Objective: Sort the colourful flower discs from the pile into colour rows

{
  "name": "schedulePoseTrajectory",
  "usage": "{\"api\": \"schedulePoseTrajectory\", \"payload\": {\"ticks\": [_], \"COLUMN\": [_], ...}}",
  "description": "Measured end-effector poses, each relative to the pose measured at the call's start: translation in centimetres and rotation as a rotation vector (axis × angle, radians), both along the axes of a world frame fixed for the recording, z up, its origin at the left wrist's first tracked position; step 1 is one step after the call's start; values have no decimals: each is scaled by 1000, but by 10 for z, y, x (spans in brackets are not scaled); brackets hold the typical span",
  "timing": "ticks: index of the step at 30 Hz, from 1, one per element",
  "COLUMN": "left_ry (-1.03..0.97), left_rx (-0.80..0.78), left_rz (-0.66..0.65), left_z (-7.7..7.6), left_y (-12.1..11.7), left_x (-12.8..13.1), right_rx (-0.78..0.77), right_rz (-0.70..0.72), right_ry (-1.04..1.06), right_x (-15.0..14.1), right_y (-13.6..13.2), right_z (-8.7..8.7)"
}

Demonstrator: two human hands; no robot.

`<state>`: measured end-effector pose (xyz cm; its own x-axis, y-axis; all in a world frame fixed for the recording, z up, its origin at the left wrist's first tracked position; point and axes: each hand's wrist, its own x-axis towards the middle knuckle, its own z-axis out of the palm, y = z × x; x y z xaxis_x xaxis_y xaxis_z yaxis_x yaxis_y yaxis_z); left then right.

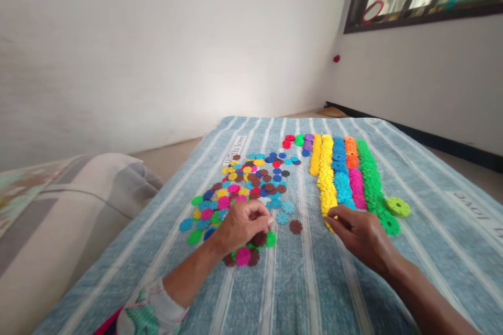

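Note:
My left hand (244,224) is closed in a pinch above a loose pile of notched plastic discs (223,202) in mixed colours; whatever its fingertips hold, if anything, is hidden. A brown disc (258,239) and a green disc (271,239) lie just under it. My right hand (361,233) pinches a yellow disc at the near end of a long yellow row of overlapping discs (327,178). Beside that row run a blue row (343,186), a magenta row (357,188) and a green row (370,172). A lime green disc (397,207) lies right of the green row.
A blue striped cloth (283,298) covers the surface. Shorter rows in orange (351,152) and purple (309,141), plus a few red discs (288,141), lie toward the far end. A grey striped cushion (102,193) is at left; a white wall (176,52) stands behind.

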<state>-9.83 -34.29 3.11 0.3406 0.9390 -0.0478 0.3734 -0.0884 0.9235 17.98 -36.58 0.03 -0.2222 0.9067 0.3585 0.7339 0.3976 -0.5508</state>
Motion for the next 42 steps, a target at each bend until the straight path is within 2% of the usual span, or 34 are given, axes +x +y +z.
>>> {"api": "schedulePoseTrajectory", "payload": {"ticks": [4, 9, 17, 21, 24, 27, 34, 39, 42], "left_ry": [76, 184, 470, 646, 704, 733, 833, 919, 948], "left_rx": [66, 14, 84, 176, 245, 249, 162, 221, 240], "left_rz": [41, -19, -105, -226, -251, -267, -237, -134, -116], "left_z": [8, 13, 14, 13, 12, 11, 13, 17, 20], "left_y": [13, 19, 21, 23, 23, 22, 22, 22, 21], "left_x": [-20, -36, -55, -58, -58, -58, -60, -65, -67], "right_rx": [47, 89, 23, -15, -29, -34, -11, 14, 32], "right_rz": [210, 312, 308, 312, 314, 315, 309, 300, 297], "right_ry": [-91, -168, -162, -154, -139, -137, -111, -92, -70], "right_x": [-23, -36, -35, -35, -35, -35, -35, -36, -37], "right_y": [-11, -17, -17, -16, -16, -16, -14, -15, -16], "right_z": [-12, -24, -32, -32, -32, -33, -37, -35, -34]}}
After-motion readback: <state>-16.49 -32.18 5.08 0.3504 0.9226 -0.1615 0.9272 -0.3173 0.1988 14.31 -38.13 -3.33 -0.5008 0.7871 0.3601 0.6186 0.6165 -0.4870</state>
